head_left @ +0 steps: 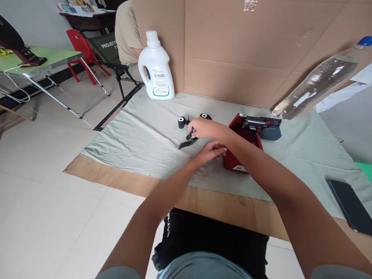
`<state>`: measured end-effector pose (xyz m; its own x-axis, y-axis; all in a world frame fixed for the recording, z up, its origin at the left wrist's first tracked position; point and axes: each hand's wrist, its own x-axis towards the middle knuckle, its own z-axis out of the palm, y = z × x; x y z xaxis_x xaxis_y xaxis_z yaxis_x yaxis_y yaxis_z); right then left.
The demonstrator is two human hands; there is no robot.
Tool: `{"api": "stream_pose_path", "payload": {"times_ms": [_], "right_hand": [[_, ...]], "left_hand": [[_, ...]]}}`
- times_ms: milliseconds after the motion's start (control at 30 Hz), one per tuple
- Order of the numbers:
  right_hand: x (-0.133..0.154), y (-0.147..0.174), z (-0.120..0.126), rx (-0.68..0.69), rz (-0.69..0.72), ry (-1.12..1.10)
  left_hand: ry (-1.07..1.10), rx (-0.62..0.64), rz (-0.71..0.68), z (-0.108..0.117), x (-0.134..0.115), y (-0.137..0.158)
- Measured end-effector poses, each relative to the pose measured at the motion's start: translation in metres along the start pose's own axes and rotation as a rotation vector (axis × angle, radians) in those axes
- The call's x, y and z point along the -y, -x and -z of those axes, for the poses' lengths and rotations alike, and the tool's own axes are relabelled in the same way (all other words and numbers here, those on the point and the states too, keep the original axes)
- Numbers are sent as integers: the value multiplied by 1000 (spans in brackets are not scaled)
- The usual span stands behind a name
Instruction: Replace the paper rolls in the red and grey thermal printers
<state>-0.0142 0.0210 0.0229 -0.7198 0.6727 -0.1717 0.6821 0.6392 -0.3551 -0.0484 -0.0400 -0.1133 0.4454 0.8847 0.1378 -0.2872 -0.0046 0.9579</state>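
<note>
My right hand (200,127) reaches across above the cloth, its fingers closed round a small black piece (190,135) whose kind I cannot make out. Just below it is a flat dark strip (187,144); whether the two are joined is unclear. Beside that hand are a black roll with a white end (181,122) and a second black roll (205,116), partly hidden. My left hand (211,151) is lower, fingers loosely bent and apart, against or close to the red device (236,164). The device's dark lid (263,123) is raised to the right; my right forearm hides part of it.
A white detergent jug (157,73) stands at the back left, before a cardboard panel (226,50). A clear bottle (319,85) with a blue cap leans at the right. A phone (350,203) lies near the right front edge. Behind the panel sits a person (126,35).
</note>
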Motion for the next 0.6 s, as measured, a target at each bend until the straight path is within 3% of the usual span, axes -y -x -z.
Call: {"api": "stream_pose_path", "payload": {"times_ms": [33, 167, 300, 367, 500, 600], "right_hand": [[-6, 19, 5, -46, 9, -18], [-38, 118, 19, -451, 38, -255], [-83, 192, 13, -523, -175, -529], [-101, 205, 7, -513, -221, -573], [-115, 203, 3, -442, -166, -598], [-114, 198, 6, -403, -112, -428]], "left_hand": [[-6, -22, -17, -1, 2, -1], [-41, -204, -119, -7, 3, 1], [-188, -356, -260, -17, -14, 10], [-293, -355, -334, -24, -25, 9], [-481, -247, -373, -41, -37, -12], [-610, -276, -352, -49, -38, -28]]}}
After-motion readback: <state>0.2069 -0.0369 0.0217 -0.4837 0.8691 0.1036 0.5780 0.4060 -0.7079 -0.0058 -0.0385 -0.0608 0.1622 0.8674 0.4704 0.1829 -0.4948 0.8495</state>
